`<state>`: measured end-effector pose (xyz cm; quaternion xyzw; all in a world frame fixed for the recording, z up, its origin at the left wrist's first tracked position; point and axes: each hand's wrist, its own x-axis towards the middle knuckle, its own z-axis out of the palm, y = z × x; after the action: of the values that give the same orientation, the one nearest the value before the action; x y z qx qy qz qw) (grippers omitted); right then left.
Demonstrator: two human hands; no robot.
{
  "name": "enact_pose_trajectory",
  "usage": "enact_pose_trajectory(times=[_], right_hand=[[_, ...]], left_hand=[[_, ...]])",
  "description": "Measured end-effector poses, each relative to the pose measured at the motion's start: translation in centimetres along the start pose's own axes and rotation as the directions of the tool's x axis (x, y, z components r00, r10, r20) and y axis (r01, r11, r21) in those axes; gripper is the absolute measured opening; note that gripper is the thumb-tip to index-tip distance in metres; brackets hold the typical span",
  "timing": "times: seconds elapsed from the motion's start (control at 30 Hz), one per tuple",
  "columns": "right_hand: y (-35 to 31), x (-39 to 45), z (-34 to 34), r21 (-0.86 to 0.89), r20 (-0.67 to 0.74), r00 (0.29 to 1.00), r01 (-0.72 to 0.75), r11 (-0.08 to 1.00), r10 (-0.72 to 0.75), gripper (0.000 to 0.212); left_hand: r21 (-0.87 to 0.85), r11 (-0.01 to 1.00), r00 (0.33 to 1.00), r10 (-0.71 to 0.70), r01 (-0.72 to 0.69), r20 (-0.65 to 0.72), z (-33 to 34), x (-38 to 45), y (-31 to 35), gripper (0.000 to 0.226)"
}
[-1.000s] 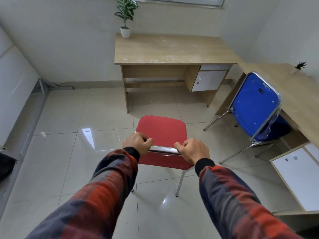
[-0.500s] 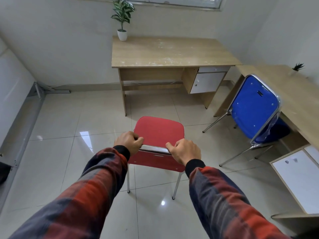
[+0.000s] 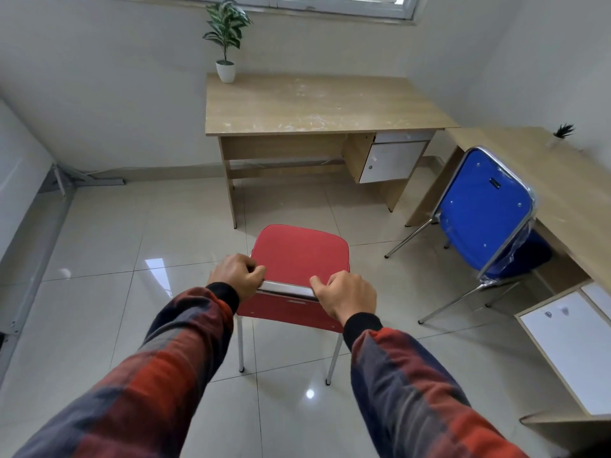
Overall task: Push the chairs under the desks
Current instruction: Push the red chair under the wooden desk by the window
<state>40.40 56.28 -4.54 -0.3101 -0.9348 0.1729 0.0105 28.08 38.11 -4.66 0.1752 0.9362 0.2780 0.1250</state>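
A red chair (image 3: 301,256) with chrome legs stands on the tiled floor in front of me, its seat pointing at the wooden desk (image 3: 314,107) against the far wall. My left hand (image 3: 236,272) grips the left end of the chair's chrome top rail. My right hand (image 3: 347,295) grips the right end of the same rail. A gap of floor lies between the seat's front edge and the desk. A blue chair (image 3: 486,209) stands at the right, its seat partly under a second desk (image 3: 555,180) along the right wall.
A potted plant (image 3: 226,38) stands on the far desk's back left corner. A small dark plant (image 3: 563,132) sits on the right desk. White-fronted drawer units (image 3: 391,160) hang under both desks. A grey metal frame (image 3: 66,180) lies along the left wall.
The red chair and both hands have moved forward toward the far desk, which now looks nearer. My grip on the rail is unchanged.
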Motion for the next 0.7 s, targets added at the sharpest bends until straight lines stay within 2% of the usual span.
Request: enact_pose_trajectory(times=[0.17, 0.4, 0.53, 0.7], right_hand=[[-1.4, 1.1, 0.5, 0.016, 0.017, 1.0, 0.023, 1.0, -0.023, 0.059], [1.6, 4.7, -1.1, 0.014, 0.0, 0.999, 0.044, 0.999, -0.044, 0.062], [1.4, 5.4, -1.0, -0.006, -0.005, 0.999, 0.032, 0.999, -0.032, 0.055], [-0.2, 5.9, -0.1, 0.015, -0.013, 1.0, 0.014, 1.0, -0.014, 0.057]], left_hand=[[-0.02, 1.0, 0.999, -0.017, 0.016, -0.034, -0.8, 1.6, -1.1, 0.034], [0.041, 0.998, 0.997, -0.046, 0.049, -0.065, 1.2, 2.6, 2.3, 0.036], [-0.009, 1.0, 0.999, 0.003, -0.004, -0.044, 1.5, 3.7, 1.8, 0.038], [-0.007, 1.0, 0.999, 0.019, -0.019, -0.036, 0.2, 5.2, 0.7, 0.035]])
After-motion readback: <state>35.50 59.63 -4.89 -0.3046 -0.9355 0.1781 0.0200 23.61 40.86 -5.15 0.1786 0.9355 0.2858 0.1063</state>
